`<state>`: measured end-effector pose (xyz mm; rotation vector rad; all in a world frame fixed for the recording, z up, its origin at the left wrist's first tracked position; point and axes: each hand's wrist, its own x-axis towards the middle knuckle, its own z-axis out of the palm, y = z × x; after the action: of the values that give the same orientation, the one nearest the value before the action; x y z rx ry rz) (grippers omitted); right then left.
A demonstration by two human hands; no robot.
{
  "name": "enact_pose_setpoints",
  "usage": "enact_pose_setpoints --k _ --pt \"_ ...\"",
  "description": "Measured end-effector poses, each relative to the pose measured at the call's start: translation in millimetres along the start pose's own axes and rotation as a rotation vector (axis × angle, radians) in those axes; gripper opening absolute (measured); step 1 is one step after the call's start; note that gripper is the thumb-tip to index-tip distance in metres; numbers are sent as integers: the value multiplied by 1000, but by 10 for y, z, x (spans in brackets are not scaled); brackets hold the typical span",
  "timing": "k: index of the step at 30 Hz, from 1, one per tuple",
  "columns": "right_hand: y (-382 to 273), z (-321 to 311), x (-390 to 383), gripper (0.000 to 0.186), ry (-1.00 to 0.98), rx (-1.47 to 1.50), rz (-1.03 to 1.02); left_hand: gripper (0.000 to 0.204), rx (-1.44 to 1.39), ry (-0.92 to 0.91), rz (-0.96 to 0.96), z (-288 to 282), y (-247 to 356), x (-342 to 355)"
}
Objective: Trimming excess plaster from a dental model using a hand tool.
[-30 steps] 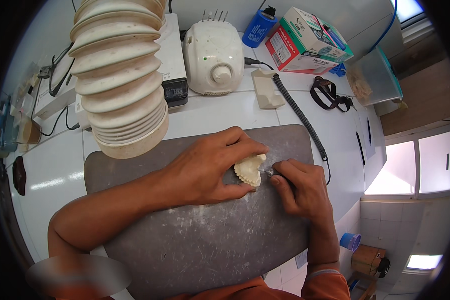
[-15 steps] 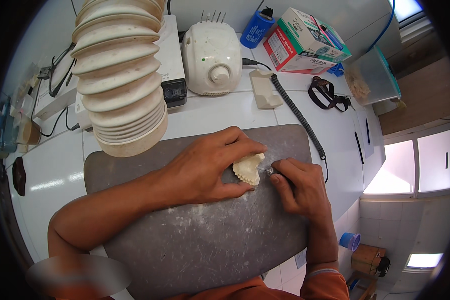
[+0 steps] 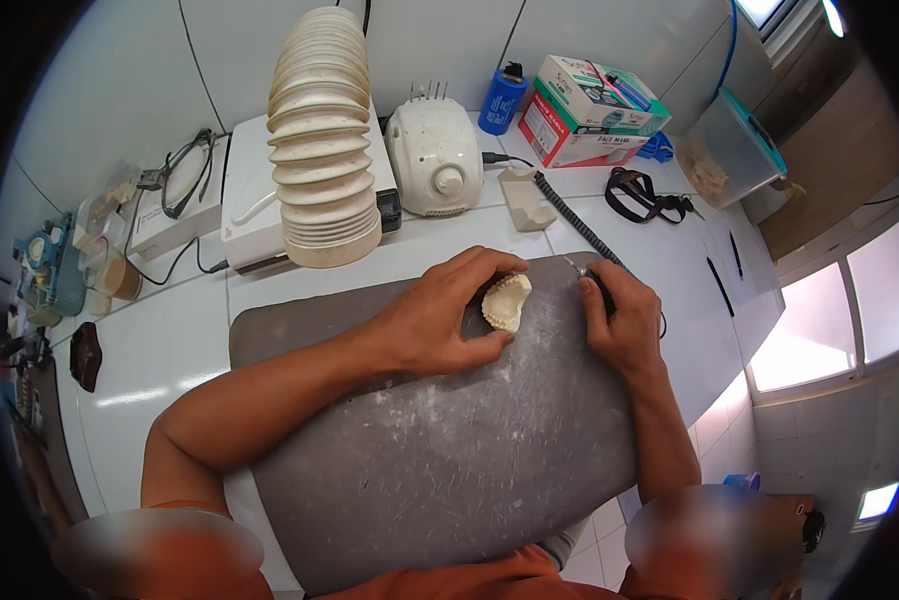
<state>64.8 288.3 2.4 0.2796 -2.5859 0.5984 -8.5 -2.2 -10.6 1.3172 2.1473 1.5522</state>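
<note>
A cream plaster dental cast [image 3: 507, 302], its row of teeth toward my left palm, sits over the worn grey-brown board. My left hand [image 3: 435, 315] grips it by its two ends, thumb at the near end and index finger at the far one. To its right, my right hand [image 3: 625, 310] is closed round a rotary handpiece [image 3: 584, 272]. The handpiece's thin metal tip points away toward the upper left, apart from the cast. Most of its body is hidden in my fingers. White dust and scratches mark the board [image 3: 440, 470].
A ribbed suction hose [image 3: 322, 150] hangs over the far left of the board. Behind stand a white control unit [image 3: 436, 160], a handpiece rest [image 3: 526, 198], a blue bottle [image 3: 504, 100] and stacked boxes [image 3: 595, 110]. A coiled cord [image 3: 580, 222] runs to my right hand.
My right hand has drawn the handpiece away from the cast, and its tip now points farther off. My left hand keeps hold of the cast. The view has shifted, showing more of the table's left.
</note>
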Motion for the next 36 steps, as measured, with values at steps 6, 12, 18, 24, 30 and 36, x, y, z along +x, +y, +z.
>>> enact_pose_setpoints --k 6,12,18,24,30,36 --pt "126 146 -9 17 59 -205 26 68 -120 54 -65 71 -104 56" --pt "81 231 -42 23 89 -360 34 67 -58 98 -26 94 -84 19" --pt "-15 213 93 29 -31 -416 129 68 75 113 35 74 -119 25" --pt "-83 233 144 30 -107 -430 243 67 79 92 17 85 -103 5" --pt "-29 146 103 29 -66 -380 170 68 61 76 6 78 -65 23" --pt "3 116 98 27 -66 -257 198 69 100 55 10 67 -46 4"
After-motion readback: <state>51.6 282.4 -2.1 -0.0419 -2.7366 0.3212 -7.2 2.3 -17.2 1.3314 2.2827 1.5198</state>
